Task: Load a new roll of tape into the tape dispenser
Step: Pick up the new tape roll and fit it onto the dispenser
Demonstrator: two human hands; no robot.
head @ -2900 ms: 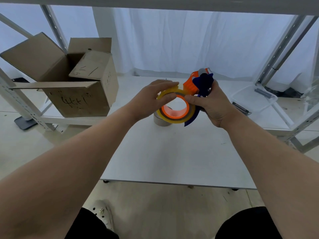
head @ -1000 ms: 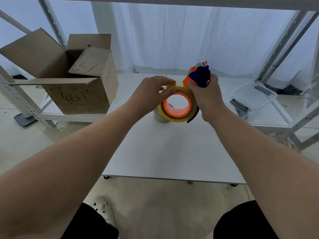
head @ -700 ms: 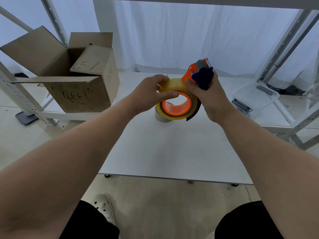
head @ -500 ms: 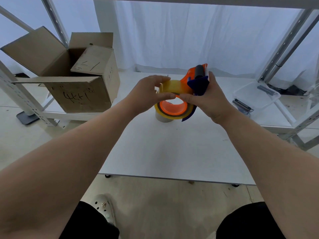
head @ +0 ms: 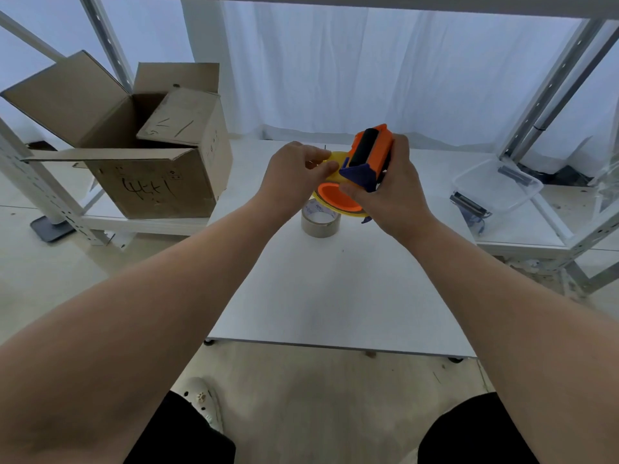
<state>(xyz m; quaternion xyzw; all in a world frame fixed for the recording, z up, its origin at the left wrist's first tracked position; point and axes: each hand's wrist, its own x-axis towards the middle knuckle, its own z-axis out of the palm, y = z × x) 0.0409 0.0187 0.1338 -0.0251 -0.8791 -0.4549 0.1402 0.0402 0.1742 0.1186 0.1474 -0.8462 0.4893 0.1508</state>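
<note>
An orange and dark blue tape dispenser (head: 368, 155) is held above the white table (head: 335, 296) by my right hand (head: 388, 192), which grips its body from the right. A yellowish roll of tape (head: 335, 202) sits on the dispenser's orange hub, seen nearly edge-on. My left hand (head: 294, 175) pinches the loose yellow end of the tape (head: 336, 159) between thumb and fingers, just left of the dispenser's black roller. A second, brownish tape roll (head: 320, 221) stands on the table directly below the hands.
An open cardboard box (head: 144, 152) with handwriting sits on a low shelf at the left. At the right lies a clear plastic bin (head: 495, 189) on another shelf. Metal rack posts stand on both sides, a white curtain behind.
The dispenser has tipped forward, so the roll now shows nearly edge-on and the black roller faces me. My left hand moved from the roll's rim to pinching the tape end near the roller.
</note>
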